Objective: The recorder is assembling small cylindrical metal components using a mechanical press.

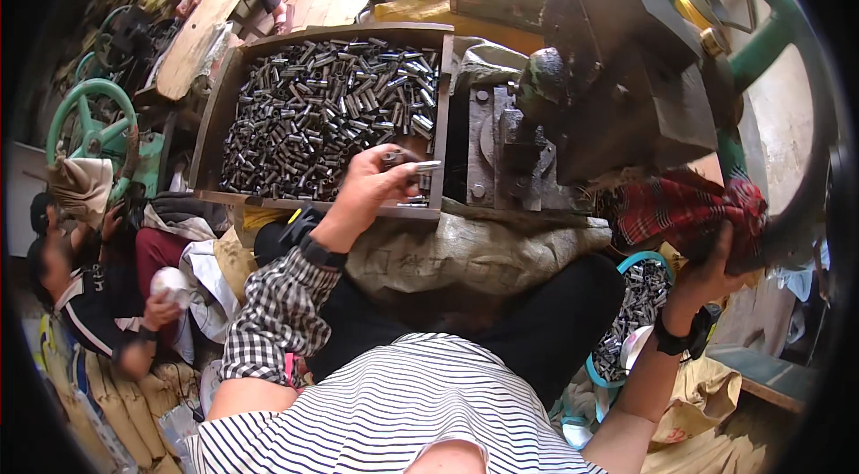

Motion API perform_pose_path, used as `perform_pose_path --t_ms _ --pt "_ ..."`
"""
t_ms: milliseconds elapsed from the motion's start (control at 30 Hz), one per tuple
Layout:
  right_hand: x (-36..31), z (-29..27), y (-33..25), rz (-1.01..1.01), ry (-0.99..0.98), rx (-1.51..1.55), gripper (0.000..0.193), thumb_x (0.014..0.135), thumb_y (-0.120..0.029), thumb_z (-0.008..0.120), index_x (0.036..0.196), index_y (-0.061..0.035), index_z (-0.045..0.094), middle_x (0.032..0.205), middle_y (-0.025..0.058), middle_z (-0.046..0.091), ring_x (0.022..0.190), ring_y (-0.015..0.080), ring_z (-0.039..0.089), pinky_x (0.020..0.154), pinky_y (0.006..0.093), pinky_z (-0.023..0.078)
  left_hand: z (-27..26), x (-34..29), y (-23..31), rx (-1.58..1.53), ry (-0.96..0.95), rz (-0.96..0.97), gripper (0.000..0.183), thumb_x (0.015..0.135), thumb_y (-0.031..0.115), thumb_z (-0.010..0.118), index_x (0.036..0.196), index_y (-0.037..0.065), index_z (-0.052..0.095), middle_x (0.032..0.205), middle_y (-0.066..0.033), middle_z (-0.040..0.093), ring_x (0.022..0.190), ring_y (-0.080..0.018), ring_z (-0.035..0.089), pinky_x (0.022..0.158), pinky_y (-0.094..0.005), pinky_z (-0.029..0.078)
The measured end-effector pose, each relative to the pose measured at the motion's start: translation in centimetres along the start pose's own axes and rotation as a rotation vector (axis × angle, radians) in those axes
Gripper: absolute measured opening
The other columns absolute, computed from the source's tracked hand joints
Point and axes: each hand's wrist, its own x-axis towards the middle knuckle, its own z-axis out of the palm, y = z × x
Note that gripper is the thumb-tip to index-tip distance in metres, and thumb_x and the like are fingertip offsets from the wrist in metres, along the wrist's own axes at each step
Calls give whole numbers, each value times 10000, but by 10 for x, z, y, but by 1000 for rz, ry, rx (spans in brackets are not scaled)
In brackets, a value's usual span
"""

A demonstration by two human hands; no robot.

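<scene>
Shiny metal piece (429, 166), nearly level; bunched red plaid cloth (667, 208).

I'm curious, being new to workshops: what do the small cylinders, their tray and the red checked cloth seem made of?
Small cylinders: metal, perhaps steel; grey with bright glints. Tray: probably wood; thick, dull brown walls. Red checked cloth: fabric, matte, in soft folds; fibre unclear.

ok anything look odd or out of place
A white object seems to lie among metal parts in the blue tub, odd beside so many similar pieces. Red plaid cloth, bunched at the right hand near the green wheel, also stands out as fabric amid metal.
</scene>
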Motion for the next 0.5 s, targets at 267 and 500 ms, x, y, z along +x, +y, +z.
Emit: perform_pose_path --t_ms 267,500 --pt "14 -27 13 -169 -94 -413 303 829 -47 577 1111 63 592 1128 139 594 966 223 595 838 326 487 37 74 -17 57 -131 -37 144 848 98 623 939 5 561 813 -38 602 632 -116 631 535 -225 531" --pt "97 -45 -51 -772 -557 -985 358 894 -98 432 1201 45 546 1231 163 544 1138 289 513 991 386 386 46 106 -25 103 -137 7 125 863 98 606 912 -2 549 806 -47 611 679 -139 661 543 -221 543"
